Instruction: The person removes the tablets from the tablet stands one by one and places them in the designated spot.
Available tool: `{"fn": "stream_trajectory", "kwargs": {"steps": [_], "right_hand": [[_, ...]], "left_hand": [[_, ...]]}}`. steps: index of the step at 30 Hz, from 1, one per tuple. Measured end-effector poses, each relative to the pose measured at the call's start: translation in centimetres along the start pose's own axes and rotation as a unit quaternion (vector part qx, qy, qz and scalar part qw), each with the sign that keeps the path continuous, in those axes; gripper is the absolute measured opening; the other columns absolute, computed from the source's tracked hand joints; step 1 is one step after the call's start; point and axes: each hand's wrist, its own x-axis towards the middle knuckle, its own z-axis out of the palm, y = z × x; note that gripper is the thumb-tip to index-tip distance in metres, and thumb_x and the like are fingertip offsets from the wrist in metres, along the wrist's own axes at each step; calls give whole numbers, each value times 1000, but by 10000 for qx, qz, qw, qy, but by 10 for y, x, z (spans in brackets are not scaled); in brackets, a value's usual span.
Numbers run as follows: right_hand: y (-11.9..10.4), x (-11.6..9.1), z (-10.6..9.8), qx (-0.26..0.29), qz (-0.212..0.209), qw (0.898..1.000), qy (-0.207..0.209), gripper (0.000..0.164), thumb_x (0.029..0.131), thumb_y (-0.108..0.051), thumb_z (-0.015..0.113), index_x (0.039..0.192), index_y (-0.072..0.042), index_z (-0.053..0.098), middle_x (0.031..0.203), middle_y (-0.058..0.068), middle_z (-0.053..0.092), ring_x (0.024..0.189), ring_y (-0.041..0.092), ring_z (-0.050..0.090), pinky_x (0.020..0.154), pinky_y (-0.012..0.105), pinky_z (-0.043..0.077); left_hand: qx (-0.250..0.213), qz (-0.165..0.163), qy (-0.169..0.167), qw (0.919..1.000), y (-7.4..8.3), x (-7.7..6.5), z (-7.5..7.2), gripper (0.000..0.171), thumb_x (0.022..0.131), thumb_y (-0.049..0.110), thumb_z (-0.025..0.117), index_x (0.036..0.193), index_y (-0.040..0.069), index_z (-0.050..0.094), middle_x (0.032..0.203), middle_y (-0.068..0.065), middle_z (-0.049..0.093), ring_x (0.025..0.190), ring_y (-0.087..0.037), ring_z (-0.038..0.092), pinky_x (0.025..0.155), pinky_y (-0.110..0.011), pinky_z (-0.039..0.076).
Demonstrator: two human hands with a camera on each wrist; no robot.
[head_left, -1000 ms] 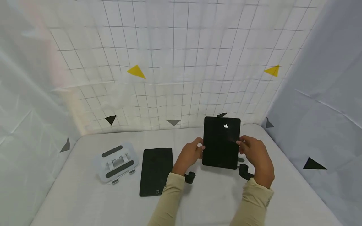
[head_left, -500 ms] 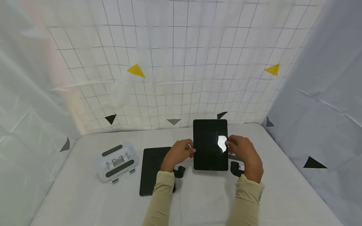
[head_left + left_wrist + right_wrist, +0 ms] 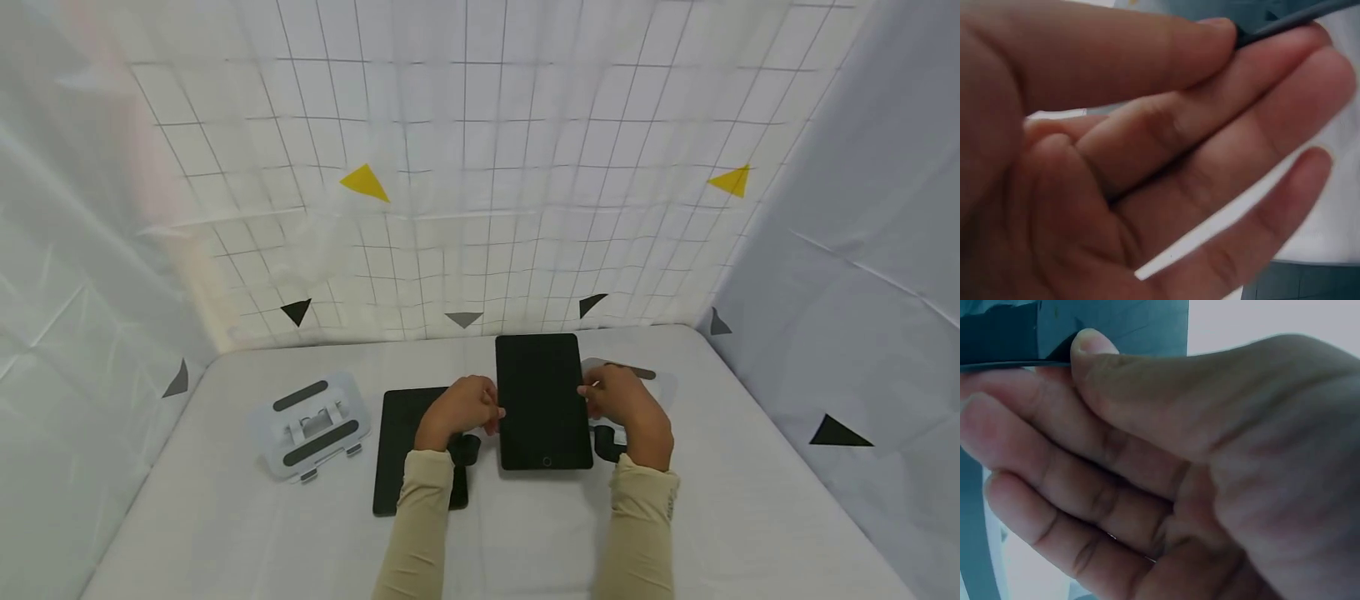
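Observation:
Both hands hold a black tablet (image 3: 543, 400) by its long sides, screen towards me and home button at the bottom. The left hand (image 3: 461, 408) pinches its left edge between thumb and fingers; in the left wrist view that edge (image 3: 1291, 24) shows as a thin dark strip. At the right edge, the right hand (image 3: 624, 406) does the same, thumb on the screen side and fingers behind, as the right wrist view shows. A second black tablet (image 3: 392, 467) lies flat on the table, partly hidden under the left hand and forearm.
A pale folding stand (image 3: 318, 429) with dark grey pads lies at the left of the white table (image 3: 300, 550). Another similar stand (image 3: 641, 372) lies behind the right hand, mostly covered. A gridded white sheet (image 3: 480, 167) hangs behind the table.
The held tablet has moved left and down, nearer to the tablet on the table, and its tilt has changed. Both hands moved with it, uncovering part of the right stand.

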Motion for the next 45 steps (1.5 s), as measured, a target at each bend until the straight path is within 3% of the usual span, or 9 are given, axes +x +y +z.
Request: {"fn": "stream_trajectory", "kwargs": {"steps": [5, 10, 16, 24, 32, 39, 45], "right_hand": [[-3, 6, 6, -11, -12, 9999, -153, 16, 105, -10, 63, 104, 5, 69, 75, 6, 69, 71, 21, 69, 74, 46, 55], [-10, 10, 10, 76, 143, 9994, -321, 19, 105, -8, 63, 109, 9, 69, 74, 7, 69, 71, 21, 70, 75, 45, 56], [-14, 12, 16, 143, 395, 9978, -520, 19, 105, -7, 63, 111, 11, 70, 73, 6, 69, 70, 19, 70, 76, 42, 57], [-13, 15, 23, 116, 110, 9974, -702, 17, 104, -7, 64, 99, 8, 72, 71, 8, 72, 68, 19, 72, 70, 38, 54], [-16, 17, 33, 162, 327, 9959, -829, 18, 105, -10, 65, 97, 3, 75, 72, 6, 71, 67, 19, 67, 67, 37, 52], [-18, 17, 38, -61, 391, 9947, -949, 22, 105, -13, 66, 90, -1, 76, 68, 4, 70, 66, 18, 64, 66, 35, 49], [-19, 21, 41, -233, 357, 9940, -1010, 22, 105, -12, 65, 90, 0, 76, 65, 3, 69, 66, 18, 63, 64, 33, 47]], "left_hand": [[87, -128, -83, 9998, -4, -2, -4, 9, 99, 4, 70, 93, 1, 64, 72, -5, 73, 67, -20, 71, 66, -31, 53], [-4, -261, -170, 9995, -9, -5, -7, 13, 99, 4, 69, 87, 1, 65, 72, -8, 73, 66, -22, 72, 67, -33, 56], [271, -295, -276, 9988, -10, -8, -10, 21, 100, 5, 69, 79, 2, 66, 69, -5, 72, 63, -19, 71, 68, -34, 54], [527, -376, -262, 9976, -13, -10, -11, 20, 100, 8, 67, 82, 0, 72, 67, -5, 71, 66, -16, 68, 75, -36, 55], [895, -595, -176, 9941, -18, -14, -11, 26, 100, 10, 69, 75, 3, 75, 63, -2, 68, 65, -14, 60, 63, -31, 45], [939, -788, -362, 9918, -24, -14, -12, 24, 100, 11, 68, 79, 4, 77, 63, -2, 69, 66, -16, 65, 63, -32, 49], [1230, -920, -452, 9871, -27, -13, -11, 32, 103, 12, 66, 74, 5, 77, 69, -1, 69, 58, -15, 52, 57, -32, 48]]}}
